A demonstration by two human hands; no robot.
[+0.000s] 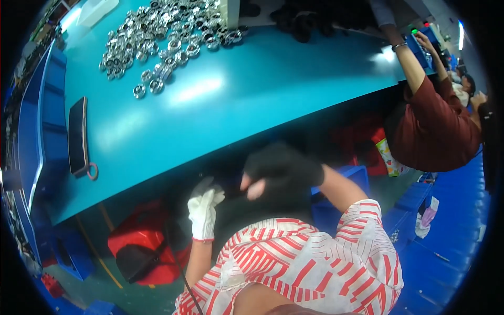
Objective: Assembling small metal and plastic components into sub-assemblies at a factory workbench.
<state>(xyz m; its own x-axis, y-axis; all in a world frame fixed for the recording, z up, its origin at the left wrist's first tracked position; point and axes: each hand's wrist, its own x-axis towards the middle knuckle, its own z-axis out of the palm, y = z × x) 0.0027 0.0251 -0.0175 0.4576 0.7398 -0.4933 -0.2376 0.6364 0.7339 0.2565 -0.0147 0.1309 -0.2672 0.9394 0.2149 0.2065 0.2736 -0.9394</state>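
Note:
My left hand (203, 214) wears a white glove and is raised in front of my body, below the table's near edge. Its fingers are curled, with a blurred grey patch at their tips; whether that is glove or a held thing I cannot make out. Close by on the right is my right hand (281, 170), in a black glove with bare thumb and fingertips showing. Motion smears its fingers, so their grip is unclear. A gap separates the two hands. Many shiny round metal parts (173, 44) lie heaped on the turquoise table (220, 115), beyond both hands.
A phone (78, 136) with a pink ring lies at the table's left, beside blue bins (52, 115). Dark parts (302, 26) are piled at the far side. A co-worker in a maroon top (436, 126) sits at right. Red stools (139, 241) and blue crates (338, 194) stand below.

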